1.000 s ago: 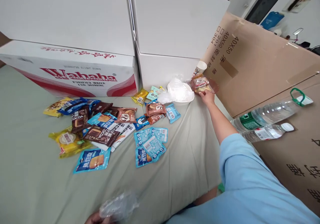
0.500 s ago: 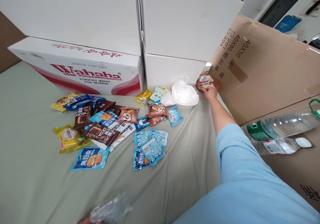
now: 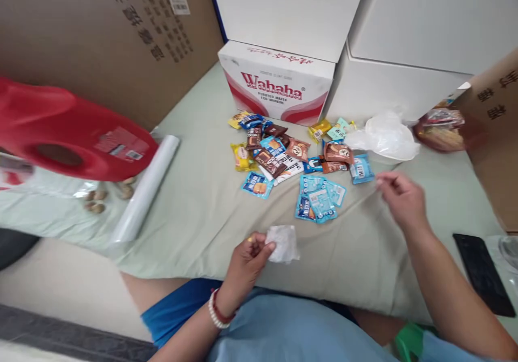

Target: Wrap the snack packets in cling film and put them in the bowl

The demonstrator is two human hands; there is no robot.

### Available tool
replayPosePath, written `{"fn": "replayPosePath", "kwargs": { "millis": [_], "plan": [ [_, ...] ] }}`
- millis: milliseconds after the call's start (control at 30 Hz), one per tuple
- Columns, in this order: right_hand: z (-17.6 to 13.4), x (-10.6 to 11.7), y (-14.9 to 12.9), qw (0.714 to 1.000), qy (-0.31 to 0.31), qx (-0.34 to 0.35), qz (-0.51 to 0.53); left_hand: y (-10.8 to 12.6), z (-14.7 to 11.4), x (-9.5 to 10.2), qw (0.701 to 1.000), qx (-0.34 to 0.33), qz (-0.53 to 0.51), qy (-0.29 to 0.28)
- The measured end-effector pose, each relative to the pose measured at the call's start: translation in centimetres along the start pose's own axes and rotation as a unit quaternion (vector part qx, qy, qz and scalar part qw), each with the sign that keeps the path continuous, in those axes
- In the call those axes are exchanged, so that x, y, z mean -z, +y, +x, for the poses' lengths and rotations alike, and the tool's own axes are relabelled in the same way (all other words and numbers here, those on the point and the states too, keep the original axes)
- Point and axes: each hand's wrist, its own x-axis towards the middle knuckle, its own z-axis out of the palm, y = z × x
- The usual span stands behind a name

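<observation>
My left hand (image 3: 249, 257), with bracelets at the wrist, pinches a small crumpled clear plastic bag (image 3: 282, 243) over the near part of the cloth. My right hand (image 3: 401, 197) hovers to the right, thumb and fingertips pressed together; what they hold, if anything, is too small to make out. Just beyond its fingertips lies a blue snack packet (image 3: 361, 169). Between the hands, several light-blue packets (image 3: 322, 204) overlap in a small pile. Further back is a mixed heap with chocolate-brown packets (image 3: 270, 162), a yellow packet (image 3: 243, 157) and a brown wrapped snack (image 3: 337, 151).
A white bowl with plastic film (image 3: 390, 138) stands behind my right hand, beside a reddish bag of food (image 3: 441, 127). White boxes and a Wahaha carton (image 3: 279, 89) line the back. Left are a red jug (image 3: 76, 130) and a white roll (image 3: 148, 189); right, a black phone (image 3: 483, 273).
The view has swung left. My right hand has left the reddish food bag and come back toward me. My left hand has come further into view, still holding the plastic bag.
</observation>
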Motion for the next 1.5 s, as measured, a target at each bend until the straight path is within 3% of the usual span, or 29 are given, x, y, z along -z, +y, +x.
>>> {"fn": "replayPosePath", "kwargs": {
  "millis": [67, 167, 267, 367, 467, 567, 667, 733, 800, 1033, 1167, 1333, 1500],
  "plan": [
    [-6.0, -4.0, -4.8, 0.975, -0.185, -0.007, 0.126, 0.3, 0.0, -0.2, 0.999, -0.026, -0.001, -0.035],
    [-12.0, -9.5, -10.1, 0.892, -0.317, -0.123, 0.297, 0.7, -0.2, 0.3, 0.993, -0.037, 0.005, -0.114],
    [-14.5, -12.7, -11.9, 0.835, -0.295, -0.24, 0.398, 0.5, -0.2, 1.7, 0.989, -0.027, 0.007, -0.146],
    [-15.5, -13.9, -12.1, 0.817, -0.242, -0.295, 0.432, -0.3, 0.2, 3.2, 0.99, 0.001, -0.001, -0.14],
    [-16.1, -14.1, -12.4, 0.831, -0.202, -0.304, 0.419, -1.1, 0.5, 4.2, 0.996, -0.002, -0.021, -0.089],
    [-16.6, -14.1, -13.4, 0.892, -0.14, -0.253, 0.347, -1.1, 0.3, 4.5, 0.998, -0.038, -0.036, -0.018],
    [-16.8, -14.3, -14.5, 0.925, -0.16, -0.175, 0.298, -0.6, -0.2, 3.8, 0.995, -0.042, -0.038, -0.085],
    [-16.8, -14.4, -15.0, 0.911, -0.209, -0.158, 0.318, -0.3, -0.2, 3.2, 0.99, -0.046, -0.042, -0.127],
    [-16.4, -14.2, -15.0, 0.894, -0.224, -0.176, 0.346, 0.0, 0.2, 2.8, 0.989, -0.042, -0.061, -0.125],
    [-15.2, -11.1, -12.6, 0.851, -0.132, -0.293, 0.416, 0.1, 1.8, 4.6, 0.987, 0.004, -0.128, -0.099],
    [-15.8, -10.8, -12.5, 0.858, -0.12, -0.289, 0.408, 0.1, 1.4, 3.2, 0.991, -0.012, -0.094, -0.097],
    [-16.1, -11.8, -13.4, 0.87, -0.167, -0.252, 0.39, -0.4, 0.9, 0.3, 0.992, -0.056, -0.02, -0.115],
    [-15.3, -11.4, -12.8, 0.875, -0.138, -0.263, 0.381, -0.4, 1.3, 0.4, 0.989, -0.059, -0.109, -0.079]
  ]
}}
